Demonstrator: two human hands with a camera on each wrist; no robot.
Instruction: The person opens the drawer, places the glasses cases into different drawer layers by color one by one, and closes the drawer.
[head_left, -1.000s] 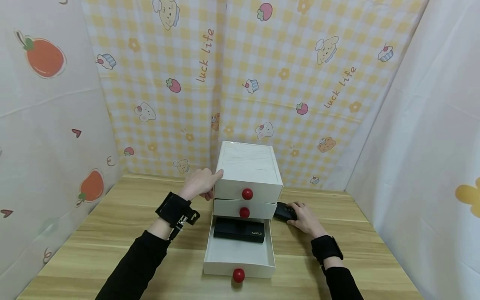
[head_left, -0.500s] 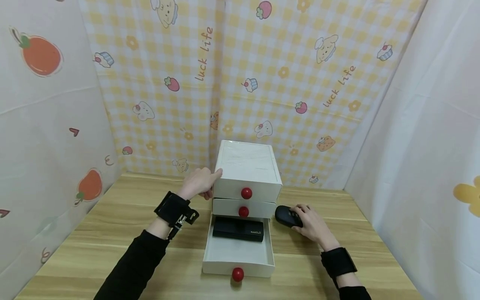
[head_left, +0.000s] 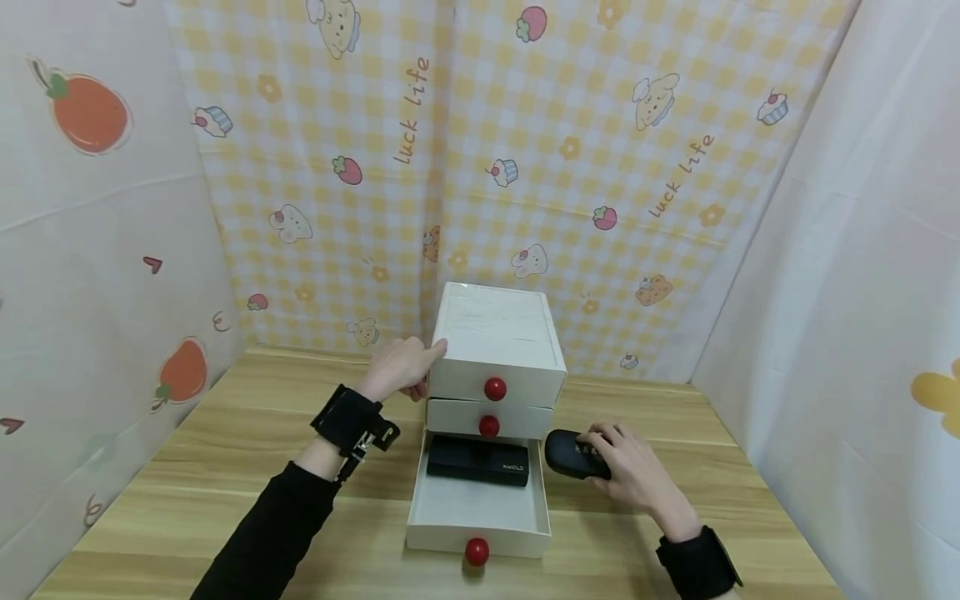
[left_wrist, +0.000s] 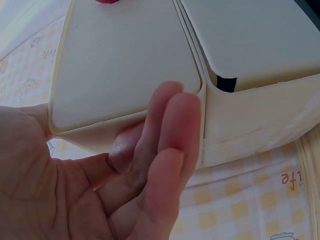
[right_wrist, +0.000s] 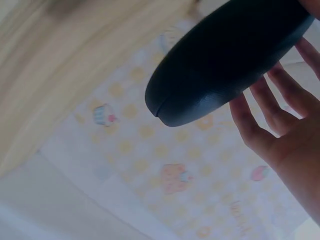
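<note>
A white drawer cabinet [head_left: 497, 325] with red round knobs stands mid-table, its bottom drawer [head_left: 480, 510] pulled out. In that drawer lies a flat black case [head_left: 477, 461] with small pale lettering. My left hand [head_left: 399, 367] rests at the cabinet's left side, thumb over the top edge; the left wrist view shows loosely bent fingers [left_wrist: 177, 125] by the cabinet wall. To the right of the drawer, my right hand [head_left: 633, 468] grips a rounded black glasses case [head_left: 567, 455] by its right end. The right wrist view shows the case's seam, with fingers along one side.
The wooden table [head_left: 247, 467] spreads around the cabinet on both sides. A yellow checked cloth [head_left: 360, 250] hangs behind it, and pale cloths [head_left: 840, 275] close off the sides. The upper two drawers, with the middle drawer [head_left: 457, 417] among them, are pushed in.
My right hand has brought the glasses case toward the front of the table, closer beside the pulled-out drawer. The left hand, cabinet and flat case stay in place.
</note>
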